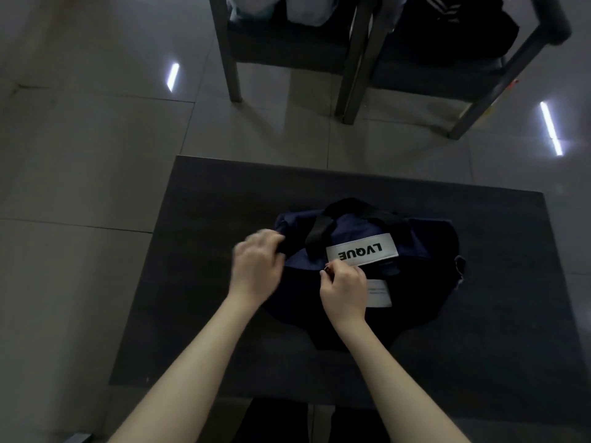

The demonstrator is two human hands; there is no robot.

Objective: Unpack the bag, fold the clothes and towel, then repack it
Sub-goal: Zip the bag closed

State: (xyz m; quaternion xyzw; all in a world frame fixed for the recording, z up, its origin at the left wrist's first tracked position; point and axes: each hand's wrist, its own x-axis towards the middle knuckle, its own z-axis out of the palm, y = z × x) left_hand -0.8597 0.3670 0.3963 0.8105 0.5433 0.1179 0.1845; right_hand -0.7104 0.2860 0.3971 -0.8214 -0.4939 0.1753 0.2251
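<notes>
Bag: a navy bag (348,225) lies on its side on the table, under and between both hands, its black strap (316,235) arching just beyond the fingers.
Left hand: the left hand (256,266), blurred, grips the end of the bag with its fingers curled over the cloth.
Right hand: the right hand (343,290) rests on the middle of the bag, thumb and forefinger pinching a small tab (327,269) that is too small to make out clearly.
Labels: a white label (361,251) reading "LVQUE", upside down to the wearer, sits just past the right fingertips; a second white patch (380,292) shows right beside the right wrist.
Surface: a dark table (224,193) with a matte top stretches well beyond both hands on every side.
Room: a pale tiled floor (96,155) surrounds the table, with two bright streaks of reflected light (172,76) far ahead of the hands.
Background: two dark chairs (287,43) stand past the table's far edge, one bearing pale bundles (307,9), the other dark striped cloth (444,8).
</notes>
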